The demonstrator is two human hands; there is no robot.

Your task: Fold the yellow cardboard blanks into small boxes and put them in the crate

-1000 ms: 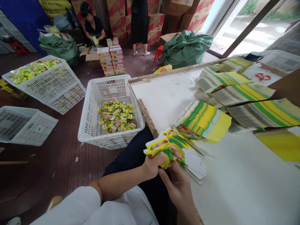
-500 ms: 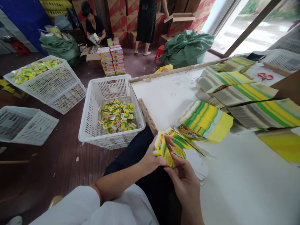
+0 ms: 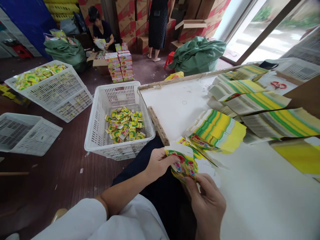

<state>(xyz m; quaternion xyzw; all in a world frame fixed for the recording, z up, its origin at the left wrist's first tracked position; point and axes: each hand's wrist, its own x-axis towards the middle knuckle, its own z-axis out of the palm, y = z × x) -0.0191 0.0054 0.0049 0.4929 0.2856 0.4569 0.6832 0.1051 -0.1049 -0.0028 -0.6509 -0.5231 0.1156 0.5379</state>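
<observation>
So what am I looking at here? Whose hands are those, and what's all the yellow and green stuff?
The picture comes from a small camera worn on a person's head, looking down, so you see what that person sees. The two bare hands at the bottom are theirs. The left hand and the right hand together hold a little yellow, green and red printed cardboard packet.

In front of them is a white table with fanned-out stacks of flat yellow and green printed cards. Beside the table, on the dark floor, stands a white plastic basket with a heap of small yellow and green packets inside. More white baskets sit further left.

At the back, other people work near brown cardboard boxes; their hands are not the ones up close.
</observation>
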